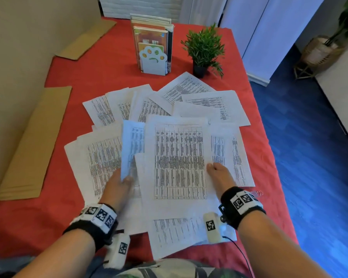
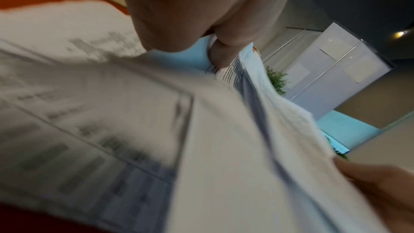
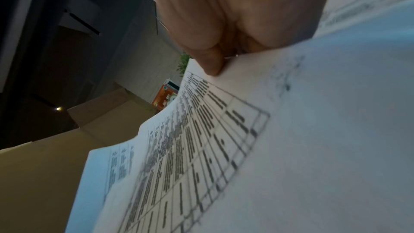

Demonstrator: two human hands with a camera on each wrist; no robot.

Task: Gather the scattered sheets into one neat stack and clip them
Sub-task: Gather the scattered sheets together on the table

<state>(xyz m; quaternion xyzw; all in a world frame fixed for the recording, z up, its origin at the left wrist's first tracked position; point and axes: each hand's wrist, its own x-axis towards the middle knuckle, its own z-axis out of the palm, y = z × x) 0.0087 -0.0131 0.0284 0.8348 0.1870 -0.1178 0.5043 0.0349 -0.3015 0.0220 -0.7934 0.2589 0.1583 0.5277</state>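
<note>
Red table [image 1: 72, 73], left hand [image 1: 117, 187] pinching sheet [image 1: 132, 145]

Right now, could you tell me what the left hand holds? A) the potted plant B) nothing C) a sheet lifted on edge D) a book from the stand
C: the left hand pinches a lifted sheet by its lower corner, raised above the scattered sheets.

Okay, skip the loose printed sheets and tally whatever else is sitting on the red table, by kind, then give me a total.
Potted plant: 1
Paw bookend holding books: 1
Cardboard pieces: 2
Total: 4
</note>
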